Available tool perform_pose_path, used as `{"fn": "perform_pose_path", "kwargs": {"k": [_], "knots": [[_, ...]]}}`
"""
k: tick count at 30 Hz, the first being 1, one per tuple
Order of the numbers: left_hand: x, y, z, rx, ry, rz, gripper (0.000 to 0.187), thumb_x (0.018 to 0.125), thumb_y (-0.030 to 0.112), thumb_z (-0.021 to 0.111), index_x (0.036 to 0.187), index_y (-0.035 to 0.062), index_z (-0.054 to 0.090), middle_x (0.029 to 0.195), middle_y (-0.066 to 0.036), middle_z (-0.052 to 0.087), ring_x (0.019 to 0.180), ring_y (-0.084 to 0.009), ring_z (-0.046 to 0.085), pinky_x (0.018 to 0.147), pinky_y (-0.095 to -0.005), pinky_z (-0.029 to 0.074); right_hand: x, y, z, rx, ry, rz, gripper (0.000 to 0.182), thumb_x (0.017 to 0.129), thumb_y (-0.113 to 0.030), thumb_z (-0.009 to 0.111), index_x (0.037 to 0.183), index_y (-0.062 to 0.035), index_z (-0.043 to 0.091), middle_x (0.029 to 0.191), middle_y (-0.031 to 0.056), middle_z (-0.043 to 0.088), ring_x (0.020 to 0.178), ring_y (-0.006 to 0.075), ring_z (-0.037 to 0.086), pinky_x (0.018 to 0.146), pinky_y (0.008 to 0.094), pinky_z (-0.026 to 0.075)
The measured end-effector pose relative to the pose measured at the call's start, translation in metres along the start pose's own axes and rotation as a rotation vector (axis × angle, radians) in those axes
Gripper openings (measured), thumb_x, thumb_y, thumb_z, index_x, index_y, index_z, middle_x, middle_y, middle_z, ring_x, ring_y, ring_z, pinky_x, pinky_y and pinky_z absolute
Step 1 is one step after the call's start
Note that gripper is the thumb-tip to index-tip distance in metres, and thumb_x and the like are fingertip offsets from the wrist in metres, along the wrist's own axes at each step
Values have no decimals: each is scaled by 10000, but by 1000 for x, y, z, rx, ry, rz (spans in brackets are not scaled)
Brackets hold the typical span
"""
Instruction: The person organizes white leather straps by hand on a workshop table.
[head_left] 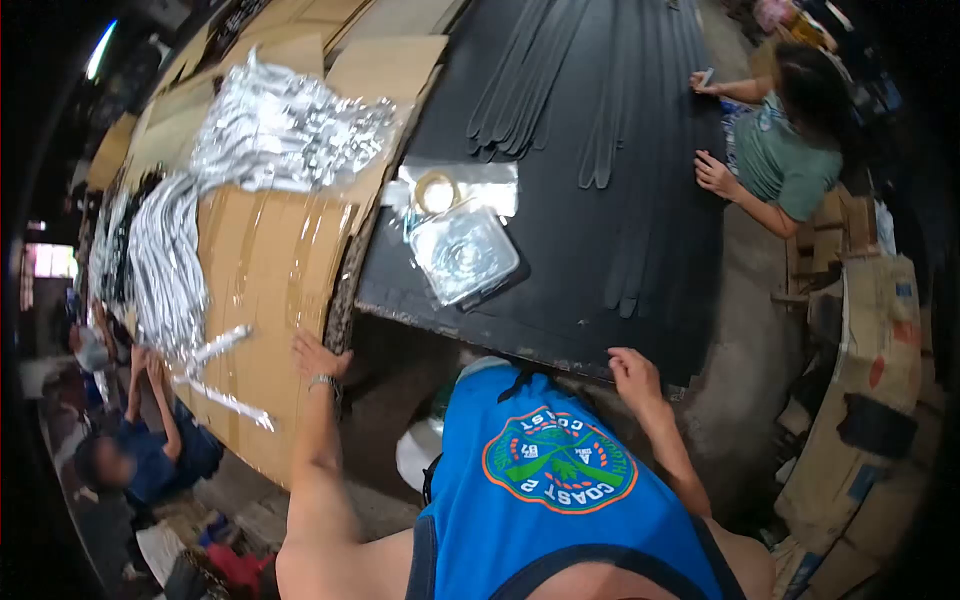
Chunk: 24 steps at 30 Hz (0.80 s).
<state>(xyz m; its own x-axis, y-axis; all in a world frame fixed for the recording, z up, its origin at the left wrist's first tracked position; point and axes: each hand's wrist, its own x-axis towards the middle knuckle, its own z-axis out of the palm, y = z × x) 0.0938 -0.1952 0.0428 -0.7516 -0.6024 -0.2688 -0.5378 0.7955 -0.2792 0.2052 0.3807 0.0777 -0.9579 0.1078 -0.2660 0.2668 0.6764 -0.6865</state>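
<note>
My left hand (320, 355) lies on the near edge of a cardboard-covered table (270, 240), fingers spread, holding nothing. A band circles that wrist. My right hand (635, 374) is at the front edge of the black table (560, 260), its fingers loosely bent and nothing visible in them. Between the two hands, further in on the black surface, sits a clear square plastic pack (465, 255) with round coils showing through. Behind it is a roll of tape (436, 193) on a shiny plastic sheet (490, 188).
Silvery plastic-wrapped strips (280, 130) are heaped on the cardboard, with a long bundle (168, 260) beside them. Black looped strips (520, 100) stretch along the black table. One person (800, 150) works at its right side, another (150, 450) at the far left. Cardboard boxes (850, 370) stand right.
</note>
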Motion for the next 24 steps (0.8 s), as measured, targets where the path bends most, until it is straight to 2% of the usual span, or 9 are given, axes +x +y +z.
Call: {"fn": "perform_pose_path", "kwargs": {"k": [5,9,14,17,19,21,22,23,24], "knots": [[2,-3,3,-123,13,7,1225,679,490,782,1527,74,1,1586,-196,65,1453,-405,94,1135,-562,203,32,-3,-15,-98,-44,-2,212,895,-150,565,1056,-46,656,1019,151,666,955,342,638,809,411,504],[5,-3,28,-287,105,20,1071,728,440,744,1520,67,126,1566,-217,147,1443,-421,131,1111,-598,223,67,-24,-1,-94,-163,-275,207,894,-147,562,1049,-47,653,1027,151,668,952,343,637,816,418,503],[-130,55,44,-415,214,61,792,785,308,670,1452,63,320,1543,-261,175,1404,-420,252,1056,-588,325,98,-23,63,-144,-383,-584,248,880,-157,584,1097,-54,645,1037,136,674,970,323,641,831,399,505],[-220,61,133,-865,-77,-36,600,798,315,647,1325,57,521,1532,-289,178,1336,-465,345,1063,-511,362,117,-37,102,-252,-581,-624,283,875,-183,574,1123,-64,640,1052,145,672,995,335,629,847,448,495],[-297,51,221,-676,-104,-52,549,833,358,592,1277,37,564,1392,-320,414,1188,-465,500,1011,-485,413,126,-35,125,-359,-539,-734,290,852,-167,620,1130,-90,602,1013,126,665,961,332,632,810,454,494],[-376,36,293,-943,-522,-321,520,824,397,586,1178,19,633,1246,-272,566,1200,-399,519,1023,-458,403,140,-42,130,-448,-627,-680,300,840,-153,640,1125,-93,569,993,119,661,941,333,633,782,458,494],[-424,34,354,-783,-657,-398,530,821,441,575,1139,25,659,1234,-248,586,1220,-375,512,1033,-447,393,145,-43,132,-459,-638,-696,310,840,-154,642,1132,-93,557,988,120,660,942,331,635,779,456,494],[-470,31,426,-613,-793,-214,562,826,490,549,1161,52,661,1313,-231,544,1241,-362,499,1047,-437,381,151,-43,133,-476,-648,-720,321,840,-154,645,1139,-93,545,984,121,660,943,329,636,777,453,494],[-501,35,385,-579,-940,-326,574,846,508,507,1182,69,660,1366,-212,510,1255,-348,492,1067,-411,368,158,-42,133,-502,-668,-742,332,840,-155,648,1145,-93,533,980,123,660,944,327,638,774,451,493]]}}
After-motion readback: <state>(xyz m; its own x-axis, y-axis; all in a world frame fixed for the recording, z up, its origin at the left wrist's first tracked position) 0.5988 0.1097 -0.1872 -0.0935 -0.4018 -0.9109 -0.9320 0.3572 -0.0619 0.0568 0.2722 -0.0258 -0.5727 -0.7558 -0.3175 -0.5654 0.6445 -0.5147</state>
